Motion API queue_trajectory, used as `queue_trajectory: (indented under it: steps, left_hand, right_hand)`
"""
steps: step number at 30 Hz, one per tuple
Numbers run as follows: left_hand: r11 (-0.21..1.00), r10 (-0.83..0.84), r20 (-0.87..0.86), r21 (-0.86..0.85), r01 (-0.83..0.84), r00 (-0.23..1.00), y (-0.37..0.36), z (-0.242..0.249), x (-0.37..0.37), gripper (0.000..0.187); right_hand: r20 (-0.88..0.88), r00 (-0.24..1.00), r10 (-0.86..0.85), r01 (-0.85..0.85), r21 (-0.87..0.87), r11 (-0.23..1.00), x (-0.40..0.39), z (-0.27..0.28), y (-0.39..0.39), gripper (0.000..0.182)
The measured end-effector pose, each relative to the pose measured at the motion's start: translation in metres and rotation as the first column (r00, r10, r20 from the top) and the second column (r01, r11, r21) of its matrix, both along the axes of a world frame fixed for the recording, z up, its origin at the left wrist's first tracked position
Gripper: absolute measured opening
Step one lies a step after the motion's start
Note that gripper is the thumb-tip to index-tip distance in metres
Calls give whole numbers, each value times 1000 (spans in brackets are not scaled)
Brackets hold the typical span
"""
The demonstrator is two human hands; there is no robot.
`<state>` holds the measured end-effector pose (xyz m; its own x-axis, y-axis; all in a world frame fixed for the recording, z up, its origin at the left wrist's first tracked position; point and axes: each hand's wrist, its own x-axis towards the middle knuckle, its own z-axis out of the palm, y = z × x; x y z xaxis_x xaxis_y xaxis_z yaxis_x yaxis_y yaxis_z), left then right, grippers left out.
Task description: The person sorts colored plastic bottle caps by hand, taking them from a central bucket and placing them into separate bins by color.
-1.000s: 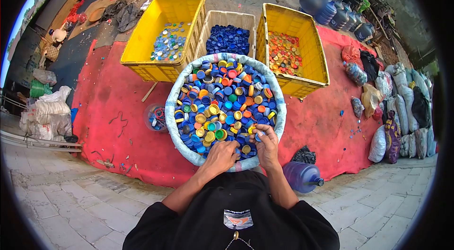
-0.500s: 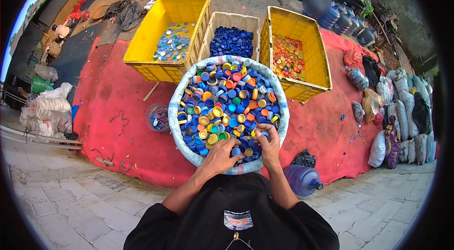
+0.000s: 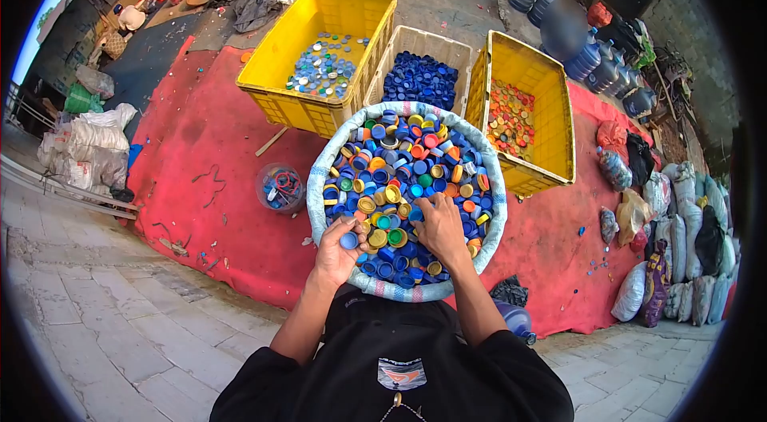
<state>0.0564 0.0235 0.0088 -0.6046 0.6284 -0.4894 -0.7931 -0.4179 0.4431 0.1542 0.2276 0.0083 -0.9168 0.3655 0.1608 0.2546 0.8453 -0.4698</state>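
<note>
A round sack with a rolled pale rim [image 3: 318, 174] stands before me, full of mixed bottle caps [image 3: 391, 158] in blue, yellow, orange, green and other colours. Over its near left side is my left hand [image 3: 337, 253], palm turned up and fingers curled round a blue bottle cap [image 3: 349, 241]. My right hand [image 3: 441, 229] reaches down into the pile right of the middle. Its fingers are bent, with the tips at a lighter blue cap [image 3: 416, 214]; part of the grip is hidden by the hand itself.
Behind the sack stand a yellow crate [image 3: 268, 99] of pale caps, a whitish crate [image 3: 463, 63] of blue caps and a yellow crate [image 3: 551, 126] of red and orange caps. A clear tub [image 3: 280, 189] sits left on the red mat [image 3: 208, 238]. Filled sacks [image 3: 679, 222] line the right.
My left hand has lifted from the pile and moved left, with a blue cap in it. My right hand has shifted farther into the pile. The view has turned, moving the scene rightward.
</note>
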Motion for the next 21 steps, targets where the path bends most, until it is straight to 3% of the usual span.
queue_trajectory:
  steps: [4, 7, 9, 12, 14, 16, 19, 21]
  left_hand:
    - [939, -186, -285, -333, 85, 940, 4, -5, 2, 13]
    - [840, -387, -708, -535, -90, 591, 18, -15, 0, 15]
    - [773, -539, -774, -611, -169, 333, 26, -12, -6, 21]
    - [774, -611, -791, -602, -198, 18, 42, -3, -15, 27]
    - [724, -683, -727, -659, -206, -72, 50, -3, -18, 28]
    - [632, -775, -620, -749, -200, -127, 58, 5, -19, 32]
    - [550, -829, -508, -816, -178, -234, 65, 9, -22, 33]
    - [519, -846, -476, -838, -167, -239, 68, 13, -22, 34]
  right_hand:
    - [46, 999, -12, 11, 23, 1000, -5, -7, 2, 31]
    - [-18, 1000, -11, 10, -18, 1000, -5, -14, 4, 28]
    - [-98, 995, -23, 16, -65, 998, -4, -12, 6, 24]
    - [-76, 975, -210, 154, -456, 877, 3, 4, 6, 18]
    - [-55, 939, -339, 168, -788, 592, 15, 3, 9, 17]
    - [-38, 905, -424, 64, -973, 223, 27, 3, 10, 19]
    - [-42, 860, -508, -233, -919, -318, 43, 9, 10, 30]
    - [-32, 859, -511, -250, -897, -365, 52, 6, 9, 34]
